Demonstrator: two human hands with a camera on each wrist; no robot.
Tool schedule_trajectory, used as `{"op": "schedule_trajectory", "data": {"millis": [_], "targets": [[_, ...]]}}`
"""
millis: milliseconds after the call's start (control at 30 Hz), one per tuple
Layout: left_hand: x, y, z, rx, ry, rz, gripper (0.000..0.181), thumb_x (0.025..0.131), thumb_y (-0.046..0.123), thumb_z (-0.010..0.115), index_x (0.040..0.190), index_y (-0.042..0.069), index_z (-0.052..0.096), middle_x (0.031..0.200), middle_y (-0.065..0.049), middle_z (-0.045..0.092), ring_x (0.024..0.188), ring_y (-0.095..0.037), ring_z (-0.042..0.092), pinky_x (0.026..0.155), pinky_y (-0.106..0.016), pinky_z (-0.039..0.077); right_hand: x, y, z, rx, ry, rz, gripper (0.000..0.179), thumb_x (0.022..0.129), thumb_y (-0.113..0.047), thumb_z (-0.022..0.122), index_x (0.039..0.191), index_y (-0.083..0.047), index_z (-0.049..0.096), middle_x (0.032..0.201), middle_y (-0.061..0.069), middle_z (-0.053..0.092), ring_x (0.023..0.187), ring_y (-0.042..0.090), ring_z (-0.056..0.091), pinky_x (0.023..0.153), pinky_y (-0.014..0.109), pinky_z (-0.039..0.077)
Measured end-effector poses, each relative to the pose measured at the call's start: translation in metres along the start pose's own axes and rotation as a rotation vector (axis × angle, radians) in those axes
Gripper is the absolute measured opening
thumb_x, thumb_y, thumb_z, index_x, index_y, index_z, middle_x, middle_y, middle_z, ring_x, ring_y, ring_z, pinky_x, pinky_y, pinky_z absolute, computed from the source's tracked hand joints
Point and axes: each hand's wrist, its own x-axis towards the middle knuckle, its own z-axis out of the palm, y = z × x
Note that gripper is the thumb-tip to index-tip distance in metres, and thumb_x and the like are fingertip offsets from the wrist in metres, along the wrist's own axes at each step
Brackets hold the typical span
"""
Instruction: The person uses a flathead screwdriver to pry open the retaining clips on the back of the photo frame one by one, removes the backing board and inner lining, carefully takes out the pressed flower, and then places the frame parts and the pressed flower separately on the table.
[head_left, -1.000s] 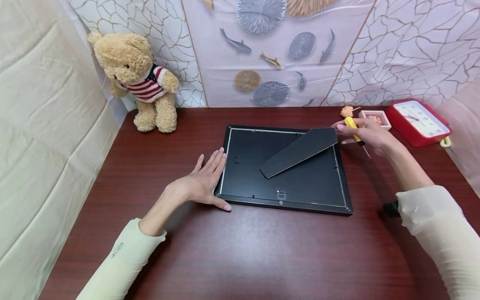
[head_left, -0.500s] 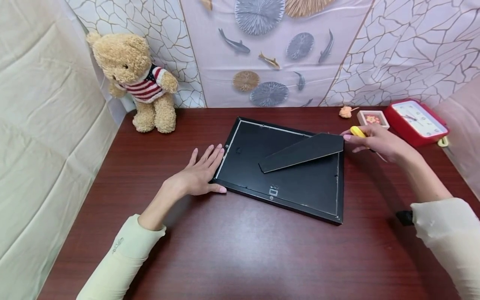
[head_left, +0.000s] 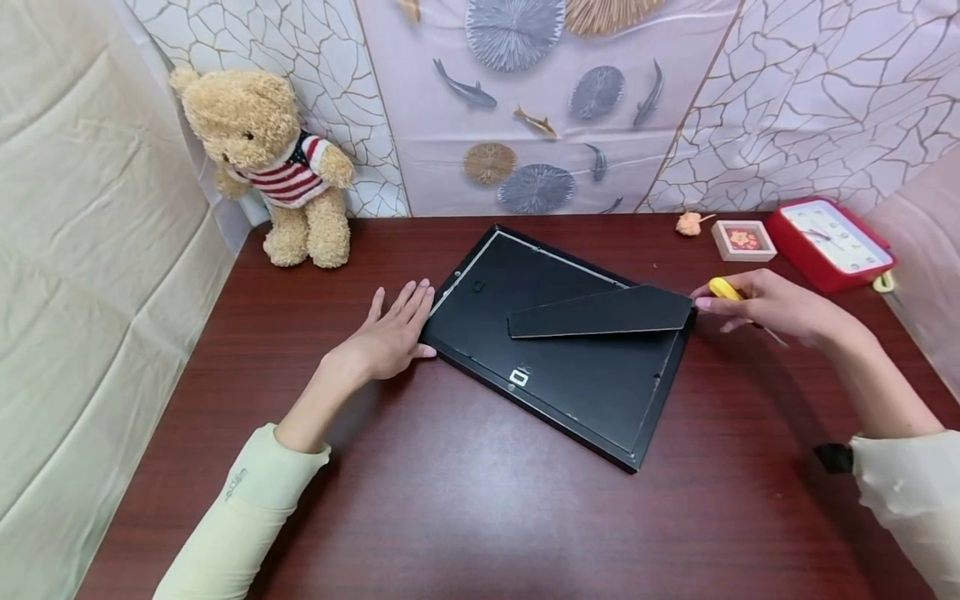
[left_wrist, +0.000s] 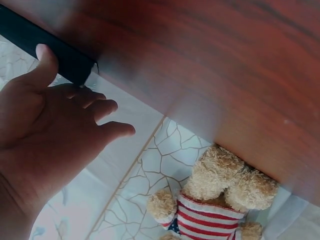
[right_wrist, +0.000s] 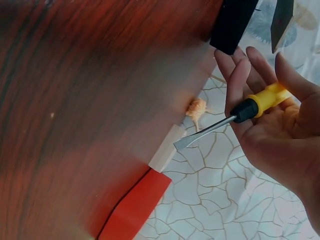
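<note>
A black picture frame (head_left: 577,392) lies face down and turned at an angle on the dark red table. Its stand leg (head_left: 600,315) slants across the back, one end near the right corner. With fingers spread and nearly straight, my left hand (head_left: 382,340) rests against the frame's left corner. My right hand (head_left: 783,308) is at the opposite corner, fingertips right at the frame edge. In its curled fingers it holds a flathead screwdriver (right_wrist: 270,97) with a yellow and black handle. The right wrist view shows the metal blade pointing away from the frame.
A teddy bear (head_left: 262,167) in a striped sweater sits at the back left of the table (head_left: 465,500). Along the back right stand a small peach-coloured ornament (head_left: 687,224), a little pale box (head_left: 744,241) and a red clock (head_left: 832,242). Patterned cloth hangs behind.
The picture frame has turned clockwise on the table, its near right corner swinging toward me. My right hand has moved right and nearer with the screwdriver; my left hand has slid slightly away and left.
</note>
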Motion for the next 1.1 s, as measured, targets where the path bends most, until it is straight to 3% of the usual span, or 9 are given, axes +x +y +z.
{"op": "schedule_trajectory", "data": {"millis": [67, 133, 233, 433, 633, 900, 1100], "targets": [[0.001, -0.001, -0.001, -0.001, 0.000, -0.002, 0.084, 0.115, 0.029, 0.056, 0.174, -0.005, 0.007, 0.184, -0.022, 0.000, 0.172, -0.039, -0.002, 0.134, -0.069, -0.003, -0.003, -0.002, 0.000, -0.024, -0.014, -0.002, 0.037, 0.110, -0.006, 0.063, 0.138, 0.018, 0.063, 0.113, 0.004, 0.074, 0.095, 0.003, 0.068, 0.080, 0.030, 0.066], [0.010, -0.014, 0.010, -0.024, 0.015, 0.009, 0.082, 0.116, 0.027, 0.054, 0.174, -0.004, 0.005, 0.184, -0.022, -0.001, 0.172, -0.038, -0.004, 0.133, -0.071, -0.005, -0.006, -0.005, 0.001, -0.051, -0.026, -0.009, 0.035, 0.109, -0.005, 0.064, 0.137, 0.017, 0.065, 0.117, 0.011, 0.075, 0.095, 0.003, 0.068, 0.078, 0.031, 0.066], [0.012, -0.015, 0.008, -0.026, 0.018, 0.004, 0.079, 0.116, 0.022, 0.052, 0.174, -0.005, 0.006, 0.184, -0.024, 0.001, 0.172, -0.038, -0.003, 0.133, -0.071, -0.004, -0.011, -0.008, 0.003, -0.079, -0.060, -0.009, 0.032, 0.107, -0.006, 0.067, 0.132, 0.014, 0.069, 0.120, 0.018, 0.076, 0.095, 0.004, 0.070, 0.077, 0.033, 0.066], [0.006, 0.001, -0.008, 0.007, 0.005, -0.030, 0.074, 0.115, 0.013, 0.050, 0.172, -0.011, 0.008, 0.183, -0.028, 0.003, 0.172, -0.040, 0.002, 0.134, -0.069, -0.002, -0.021, -0.016, 0.007, -0.114, -0.181, 0.008, 0.015, 0.106, -0.010, 0.071, 0.110, 0.005, 0.074, 0.109, 0.009, 0.078, 0.093, 0.008, 0.073, 0.076, 0.035, 0.067], [0.017, -0.004, -0.002, 0.013, -0.009, -0.086, 0.075, 0.117, 0.017, 0.045, 0.171, -0.011, 0.001, 0.182, -0.028, -0.005, 0.172, -0.040, -0.003, 0.135, -0.066, -0.005, -0.031, -0.028, 0.013, -0.105, -0.336, 0.005, 0.014, 0.105, -0.016, 0.073, 0.102, -0.003, 0.072, 0.108, 0.006, 0.080, 0.094, 0.012, 0.076, 0.075, 0.035, 0.067], [0.027, -0.004, -0.002, -0.020, 0.003, -0.144, 0.073, 0.119, 0.019, 0.039, 0.170, -0.014, -0.002, 0.181, -0.032, -0.004, 0.172, -0.041, 0.000, 0.136, -0.063, -0.003, -0.044, -0.045, 0.033, -0.114, -0.507, -0.160, 0.017, 0.107, -0.016, 0.071, 0.090, -0.014, 0.070, 0.078, -0.005, 0.057, 0.076, 0.009, 0.063, 0.068, 0.033, 0.064], [0.025, 0.000, -0.008, -0.036, 0.024, -0.112, 0.068, 0.118, 0.014, 0.038, 0.170, -0.014, 0.004, 0.181, -0.033, 0.002, 0.171, -0.041, 0.006, 0.135, -0.065, -0.002, -0.048, -0.058, 0.047, -0.151, -0.553, -0.171, 0.017, 0.107, -0.022, 0.073, 0.091, -0.017, 0.073, 0.075, -0.010, 0.058, 0.073, 0.008, 0.062, 0.066, 0.031, 0.063]]}}
